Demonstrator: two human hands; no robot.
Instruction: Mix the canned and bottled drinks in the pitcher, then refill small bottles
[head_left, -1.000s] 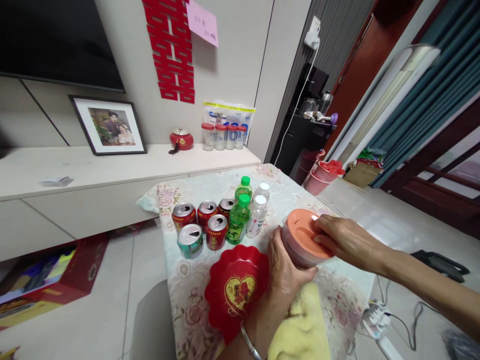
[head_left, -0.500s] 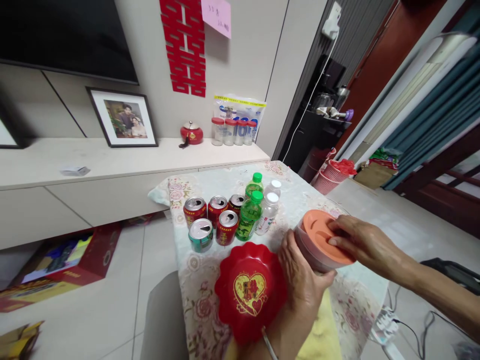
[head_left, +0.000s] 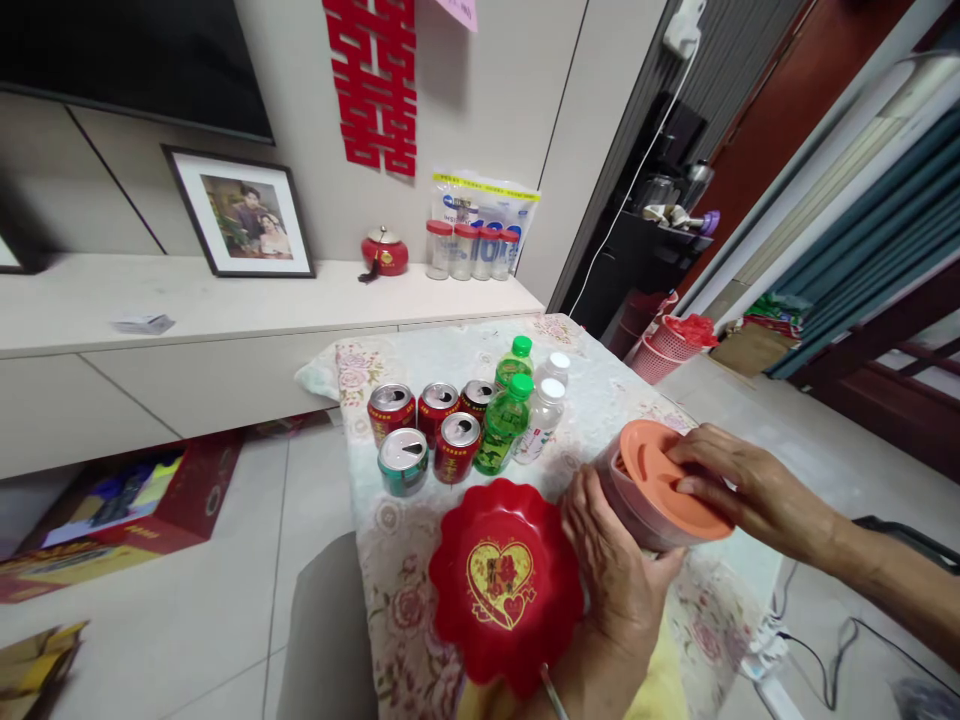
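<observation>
My left hand [head_left: 619,570] is wrapped round the side of a clear plastic container [head_left: 619,505], which is tilted over the table. On its top sits an orange lid [head_left: 656,470], shifted to the right so that a gap shows at the left rim. What lies inside is barely visible. My right hand [head_left: 731,480] pinches the lid with thumb and fingers. Beside my left hand lies a red scalloped plate [head_left: 465,570] with a gold heart printed on it.
Several opened drink cans [head_left: 456,450], green-capped bottles [head_left: 504,425] and white-capped bottles [head_left: 541,420] stand grouped beyond the plate. A yellow cloth [head_left: 664,670] lies under my left forearm. Against the wall, a white cabinet [head_left: 300,310] holds lidded jars [head_left: 463,255] and a framed photo [head_left: 241,212].
The lid has slid right, opening a gap at the container's left rim. Both hands and the container have shifted slightly right in view. The camera has tilted down a little.
</observation>
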